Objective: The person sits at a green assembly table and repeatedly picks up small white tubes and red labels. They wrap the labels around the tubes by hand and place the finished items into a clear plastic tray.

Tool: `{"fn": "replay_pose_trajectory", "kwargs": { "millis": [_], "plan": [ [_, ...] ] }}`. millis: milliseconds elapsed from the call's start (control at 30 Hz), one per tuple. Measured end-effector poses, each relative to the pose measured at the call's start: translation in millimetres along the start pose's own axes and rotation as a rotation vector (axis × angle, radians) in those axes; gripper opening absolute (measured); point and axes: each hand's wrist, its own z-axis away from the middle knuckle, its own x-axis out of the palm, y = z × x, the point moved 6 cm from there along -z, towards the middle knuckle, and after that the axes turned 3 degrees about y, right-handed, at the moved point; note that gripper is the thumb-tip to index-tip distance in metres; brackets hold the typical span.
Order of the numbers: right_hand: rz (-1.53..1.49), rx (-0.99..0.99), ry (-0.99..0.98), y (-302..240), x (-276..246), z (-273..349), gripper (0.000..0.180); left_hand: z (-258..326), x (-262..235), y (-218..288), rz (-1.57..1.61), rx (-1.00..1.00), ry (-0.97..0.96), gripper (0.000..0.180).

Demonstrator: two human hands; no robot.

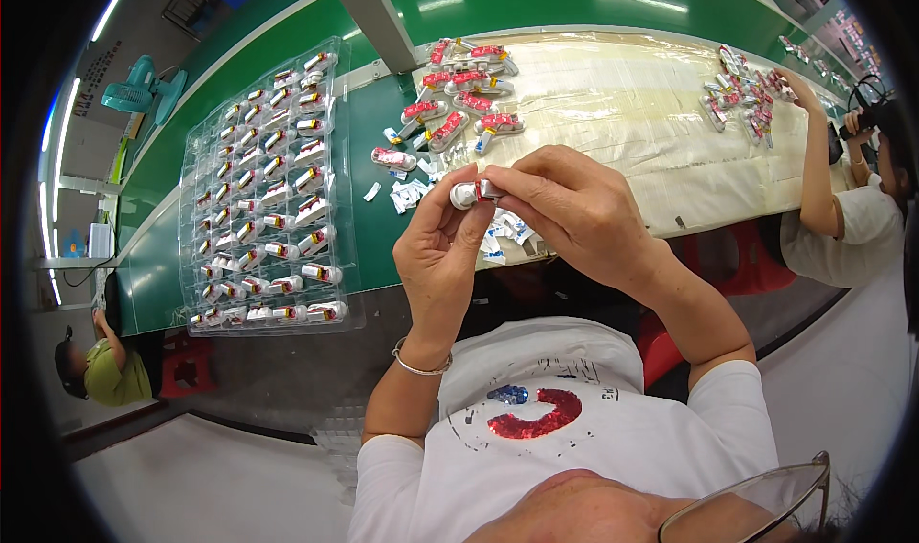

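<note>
Both my hands are raised above the front edge of the green table (364, 132) and hold one small silver pack with red wires (476, 193) between them. My left hand (436, 256) pinches its left end from below with thumb and fingers. My right hand (565, 203) grips its right end from above. Just beyond the hands lie several more silver packs with red wires (459, 103) and a scatter of small white paper bits (412, 194).
A clear plastic tray (268, 199) with rows of packs in its pockets lies at the left. A pale sheet (622, 122) covers the table's right part. At the far right another person (842, 218) reaches to a pile of packs (747, 93). A third person (100, 366) sits at lower left.
</note>
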Motion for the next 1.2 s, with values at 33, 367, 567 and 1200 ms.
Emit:
{"fn": "replay_pose_trajectory", "kwargs": {
  "millis": [33, 367, 567, 1200],
  "plan": [
    [-0.001, 0.000, 0.001, 1, 1, 1, 0.031, 0, 0, 1, -0.012, -0.004, 0.000, 0.033],
    [0.019, -0.026, -0.006, -1, -1, 6, 0.037, -1, 1, -2, -0.010, -0.062, -0.004, 0.030],
    [0.030, -0.044, 0.000, -1, -1, 8, 0.036, -1, 1, -5, 0.010, -0.116, -0.012, 0.030],
    [0.189, -0.086, 0.061, 0, 2, 13, 0.041, -3, 6, 1, 0.073, -0.087, -0.024, 0.038]
  ]
}}
